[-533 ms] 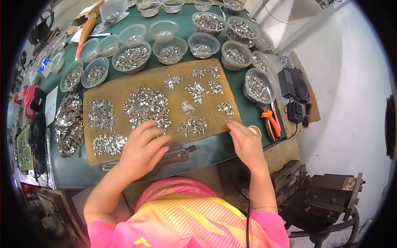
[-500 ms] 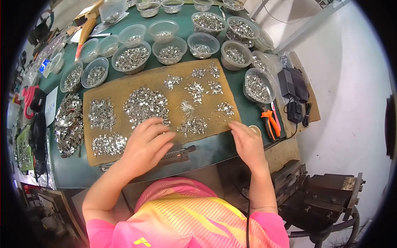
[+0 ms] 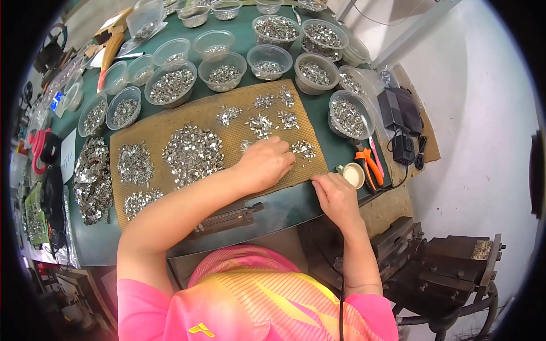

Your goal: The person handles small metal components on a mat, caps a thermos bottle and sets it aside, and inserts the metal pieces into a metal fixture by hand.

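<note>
Small shiny metal pieces lie in separate piles on a brown textured mat [image 3: 165,126]. My left hand [image 3: 264,165] reaches across to the mat's right part, its fingers curled down over a pile there and hiding most of it. Whatever its fingertips hold is out of sight. At the mat's lower right corner rests my right hand [image 3: 336,194], thumb and fingers drawn together; I cannot make out anything between them. Just above it is a small pile of metal bits [image 3: 303,150]. The largest pile [image 3: 193,154] lies left of my left hand.
Clear plastic bowls of metal pieces, one a large bowl [image 3: 170,84], stand behind the mat. Right of my right hand are a small cup [image 3: 353,175] and orange-handled pliers [image 3: 371,167]. A metal-piece heap [image 3: 92,179] lies left. A dark bar [image 3: 230,219] sits along the front edge.
My left hand has moved right, from the largest pile to the pile near the right side. My right hand's fingers have drawn together near the mat's corner. The view has shifted slightly.
</note>
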`<state>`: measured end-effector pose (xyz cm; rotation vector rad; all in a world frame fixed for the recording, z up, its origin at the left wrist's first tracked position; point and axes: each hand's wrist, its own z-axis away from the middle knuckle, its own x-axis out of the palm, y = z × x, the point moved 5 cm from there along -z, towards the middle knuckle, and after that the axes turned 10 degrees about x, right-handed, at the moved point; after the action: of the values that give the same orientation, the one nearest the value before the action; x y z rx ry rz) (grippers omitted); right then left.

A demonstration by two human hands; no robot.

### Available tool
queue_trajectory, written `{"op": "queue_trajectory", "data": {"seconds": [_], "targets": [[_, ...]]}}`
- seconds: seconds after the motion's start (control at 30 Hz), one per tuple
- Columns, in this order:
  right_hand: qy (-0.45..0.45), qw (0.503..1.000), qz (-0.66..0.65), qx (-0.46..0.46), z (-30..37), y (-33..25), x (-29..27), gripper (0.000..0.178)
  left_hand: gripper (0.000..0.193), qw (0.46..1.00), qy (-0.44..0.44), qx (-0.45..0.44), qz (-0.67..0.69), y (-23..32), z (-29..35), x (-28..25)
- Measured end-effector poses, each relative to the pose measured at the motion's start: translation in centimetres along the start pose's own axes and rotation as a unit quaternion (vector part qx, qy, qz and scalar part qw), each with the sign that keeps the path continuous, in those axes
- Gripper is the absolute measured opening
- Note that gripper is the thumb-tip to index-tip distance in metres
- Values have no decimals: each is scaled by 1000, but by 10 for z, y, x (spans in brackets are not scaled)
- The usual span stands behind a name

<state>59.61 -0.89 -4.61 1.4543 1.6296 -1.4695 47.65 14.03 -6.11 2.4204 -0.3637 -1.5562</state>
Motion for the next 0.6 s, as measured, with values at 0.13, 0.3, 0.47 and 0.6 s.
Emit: {"op": "queue_trajectory", "data": {"seconds": [0.13, 0.3, 0.47, 0.6], "targets": [[24, 998, -53, 4, -9, 0, 8, 11, 9, 1000, 6, 5, -8, -1, -5, 8], [15, 999, -44, 8, -17, -10, 20, 11, 6, 999, 8, -12, 42, -2, -2, 6], [14, 996, -87, 27, -16, 0, 23, 10, 7, 995, 15, -21, 98, -5, -2, 6], [27, 995, -90, 38, -20, -1, 26, 7, 8, 995, -4, -40, 93, -6, -3, 8]]}}
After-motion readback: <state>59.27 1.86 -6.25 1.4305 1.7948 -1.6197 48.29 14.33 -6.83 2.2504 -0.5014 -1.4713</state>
